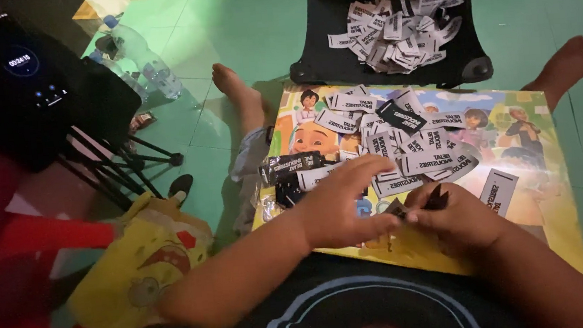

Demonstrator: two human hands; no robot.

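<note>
Both hands meet over a colourful cartoon-printed board (539,184) resting on my lap. My left hand (341,205) and my right hand (454,216) pinch one small black fabric label (425,203) between their fingertips. Just beyond the hands lies a loose pile of white and black fabric labels (402,144) with printed text. A single white label (498,191) lies apart to the right of my right hand. A few black labels (290,165) sit at the board's left edge.
A black tray (334,12) on the green floor holds a heap of white labels (396,32). A black tripod-mounted device (32,88) stands at left, plastic bottles (145,61) behind it. A yellow cartoon bag (139,265) lies at lower left. My bare feet (235,84) flank the board.
</note>
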